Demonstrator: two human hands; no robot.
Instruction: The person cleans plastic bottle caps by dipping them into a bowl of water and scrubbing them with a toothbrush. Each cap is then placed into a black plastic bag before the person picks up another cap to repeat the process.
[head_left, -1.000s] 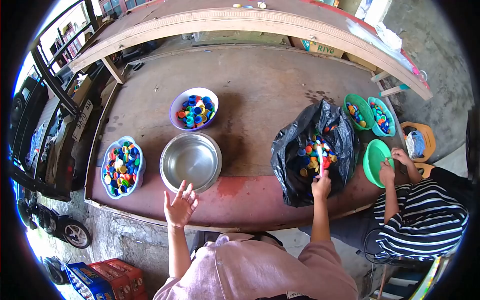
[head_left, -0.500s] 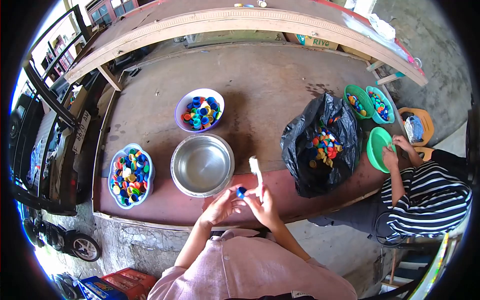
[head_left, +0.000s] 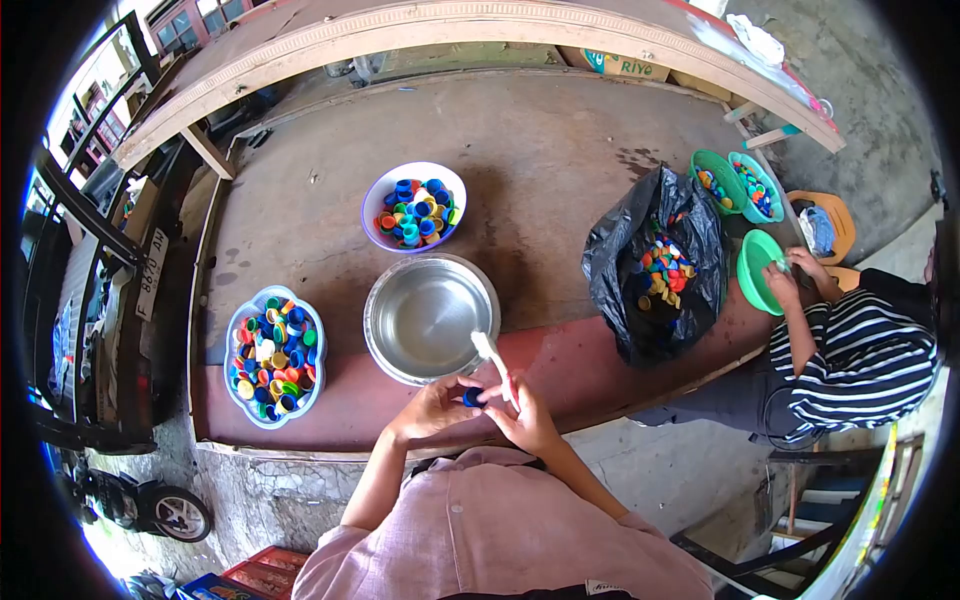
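A dark blue bottle cap (head_left: 473, 397) sits between my two hands, just in front of the steel bowl (head_left: 430, 318) of clear liquid. My left hand (head_left: 428, 412) pinches the cap from the left with bent fingers. In my right hand (head_left: 532, 424) is a white-bristled brush (head_left: 492, 356), like a toothbrush, pointing up and left with its head by the bowl's rim. The right fingertips also touch the cap's right side. Behind the steel bowl stands a purple-rimmed bowl (head_left: 372, 236) of colourful caps. A scalloped pale-blue basin (head_left: 232, 392) at the left holds more caps.
At the right, a black plastic bag (head_left: 612, 262) lies open around many caps. Beyond it stand two small green baskets (head_left: 733, 208). A co-worker in a striped top (head_left: 850, 370) handles a green basin (head_left: 752, 268). A raised wooden bench (head_left: 420, 50) spans the back.
The camera view has shifted, so the tabletop things appear moved. My right hand has tilted the brush further left, bringing its head to the steel bowl's rim. Both hands still hold the same things.
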